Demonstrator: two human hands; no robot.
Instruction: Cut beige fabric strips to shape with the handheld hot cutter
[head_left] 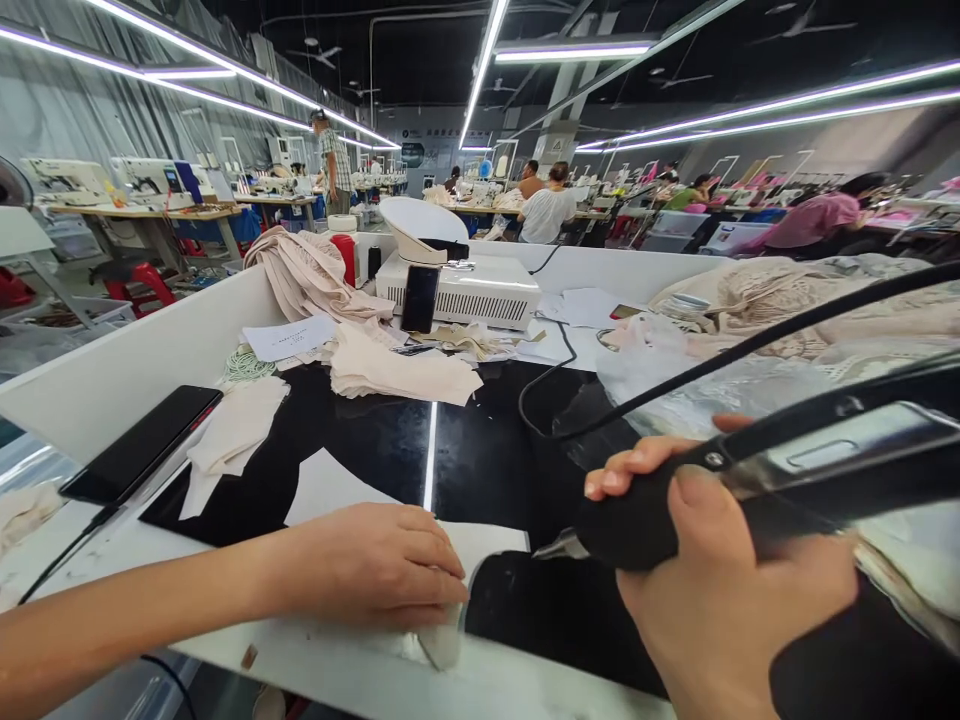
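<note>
My right hand (pixel 712 590) is closed round the black padded grip of a corded hand tool (pixel 817 470), whose metal tip (pixel 559 547) points left, down at the table. My left hand (pixel 375 565) lies knuckles up on a white cut piece of fabric (pixel 337 490), its fingers curled over the piece's near edge by the tool tip. The piece rests on a glossy black work surface (pixel 487 460). The tool's black cord (pixel 750 350) arcs up to the right.
Stacks of beige fabric pieces (pixel 397 370) lie further back, with a white machine (pixel 465 285), a standing phone (pixel 420 298) and papers. A dark phone (pixel 142 440) rests at the left. White walls edge the table. People sit at sewing stations behind.
</note>
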